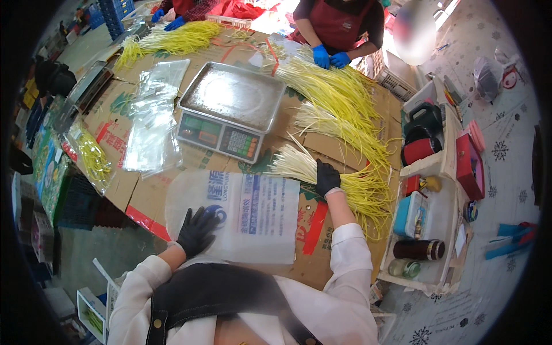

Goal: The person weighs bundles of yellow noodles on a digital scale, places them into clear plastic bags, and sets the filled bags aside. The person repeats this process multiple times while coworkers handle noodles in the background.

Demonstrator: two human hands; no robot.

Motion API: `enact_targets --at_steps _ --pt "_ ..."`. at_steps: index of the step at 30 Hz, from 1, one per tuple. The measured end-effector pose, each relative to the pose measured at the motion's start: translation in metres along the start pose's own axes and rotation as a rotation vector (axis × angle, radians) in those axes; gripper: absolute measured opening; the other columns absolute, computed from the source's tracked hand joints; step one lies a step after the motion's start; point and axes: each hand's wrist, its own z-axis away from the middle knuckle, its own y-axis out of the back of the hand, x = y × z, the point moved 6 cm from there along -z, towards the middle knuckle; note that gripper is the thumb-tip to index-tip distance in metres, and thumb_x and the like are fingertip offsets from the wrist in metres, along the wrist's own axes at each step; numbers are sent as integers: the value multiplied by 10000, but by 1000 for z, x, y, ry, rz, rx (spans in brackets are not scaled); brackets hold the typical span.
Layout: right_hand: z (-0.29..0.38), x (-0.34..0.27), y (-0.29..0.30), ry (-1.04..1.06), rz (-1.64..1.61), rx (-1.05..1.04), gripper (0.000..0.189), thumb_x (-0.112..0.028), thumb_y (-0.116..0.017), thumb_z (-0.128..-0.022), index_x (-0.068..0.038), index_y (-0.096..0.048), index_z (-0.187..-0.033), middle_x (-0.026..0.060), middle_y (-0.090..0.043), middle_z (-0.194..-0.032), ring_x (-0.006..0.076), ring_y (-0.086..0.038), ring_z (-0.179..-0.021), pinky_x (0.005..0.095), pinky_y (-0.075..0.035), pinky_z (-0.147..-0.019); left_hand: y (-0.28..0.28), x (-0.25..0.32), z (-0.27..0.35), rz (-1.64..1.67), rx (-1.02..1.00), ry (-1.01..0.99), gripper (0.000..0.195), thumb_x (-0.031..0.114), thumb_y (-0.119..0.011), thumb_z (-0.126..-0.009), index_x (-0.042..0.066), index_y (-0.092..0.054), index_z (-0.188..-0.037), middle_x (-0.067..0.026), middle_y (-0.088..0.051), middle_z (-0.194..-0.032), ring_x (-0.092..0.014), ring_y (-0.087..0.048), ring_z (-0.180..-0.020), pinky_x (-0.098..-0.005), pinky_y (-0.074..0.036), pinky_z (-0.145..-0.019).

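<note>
My left hand [198, 232], in a black glove, lies with fingers spread on a printed translucent plastic sheet [276, 215] at the table's near edge. My right hand [327, 177], also black-gloved, is closed around a bundle of long yellow-green stalks with white ends [295, 166], likely garlic chives. The white ends point left and the yellow tips fan out to the right. Beyond the sheet stands a digital scale [233, 95] with a bare, wet-looking metal pan. Clear plastic bags [155, 116] lie left of the scale. Another large pile of stalks [336, 90] spreads beyond my right hand.
Across the cardboard-covered table [297, 269], a person in a red apron touches the pile with blue-gloved hands [330, 57]; another person works at far left by more stalks [172, 39]. A bagged bundle [92, 157] lies left. A foam box [424, 276] with a flask stands right.
</note>
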Motion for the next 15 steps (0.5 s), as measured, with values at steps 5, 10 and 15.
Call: enact_targets --at_steps 5,10,15 --pt "0 5 -2 -65 -63 -84 361 -187 -664 -835 -108 -607 -1183 173 -706 -1047 362 -688 -1004 494 -520 -852 -3 -1 0 19 -43 5 664 356 -644 -913 207 -446 -1529 -144 -384 -1586 -448 -293 -1481 -681 -151 -1186" --pt "-12 29 42 -153 -288 -146 460 -270 -716 -790 -118 -599 -1209 194 -715 -1098 387 -682 -1053 485 -531 -897 -1 1 -3 -15 -51 3 677 373 -657 -904 198 -449 -1524 -139 -392 -1582 -449 -303 -1475 -679 -157 -1185" --pt "-12 55 72 -257 -409 -110 556 -344 -767 -734 -118 -593 -1212 213 -711 -1117 402 -686 -1039 487 -545 -886 17 14 -27 48 -73 23 691 380 -688 -892 179 -462 -1513 -139 -428 -1561 -448 -334 -1459 -664 -178 -1186"
